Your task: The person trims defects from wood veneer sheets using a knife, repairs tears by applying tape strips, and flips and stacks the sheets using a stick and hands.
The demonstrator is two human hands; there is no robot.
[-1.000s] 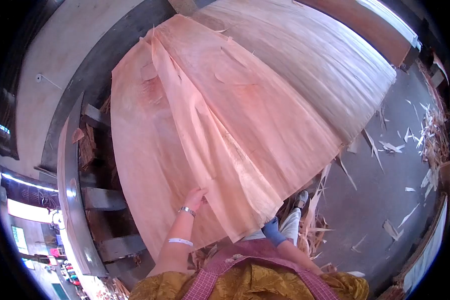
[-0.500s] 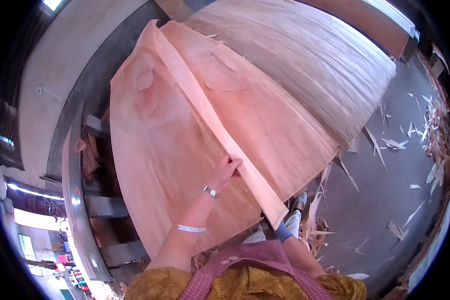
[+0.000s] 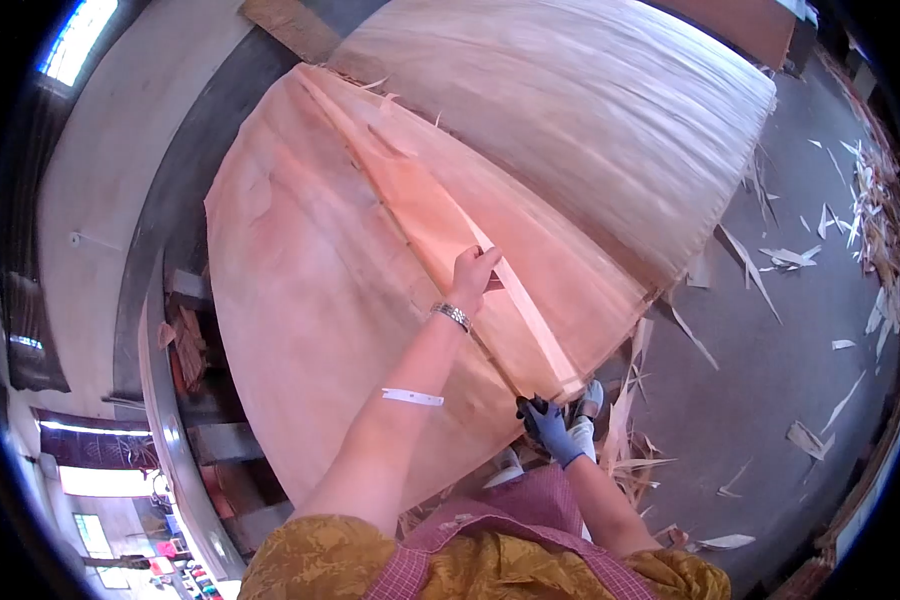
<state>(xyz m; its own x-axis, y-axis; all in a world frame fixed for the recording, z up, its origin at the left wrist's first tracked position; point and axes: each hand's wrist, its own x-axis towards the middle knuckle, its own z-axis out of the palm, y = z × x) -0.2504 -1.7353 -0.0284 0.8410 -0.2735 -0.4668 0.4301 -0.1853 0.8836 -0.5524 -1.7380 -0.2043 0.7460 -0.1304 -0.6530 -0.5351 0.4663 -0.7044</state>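
Wide, thin pinkish sheets of wood veneer [image 3: 290,300] lie spread in front of me. My left hand [image 3: 475,272], bare, with a metal watch and a white band on the arm, is closed on the lifted edge of a veneer sheet. That edge stands up as a narrow pale fold [image 3: 535,325] running down toward me. At the near edge, my right hand [image 3: 547,422], in a blue glove with dark fingertips, has its fingers curled over the veneer beside a dark seam; its fingertips partly hide what they grip.
A paler veneer stack [image 3: 590,130] lies behind to the right. Veneer scraps [image 3: 790,258] litter the grey floor [image 3: 760,380]. Wooden blocks [image 3: 225,440] show under the left side. My shoes [image 3: 590,398] are close below the near edge.
My left hand has moved up and right with the veneer edge, uncovering a darker seam to its left. My right hand, hidden under the fold before, now shows at the near edge.
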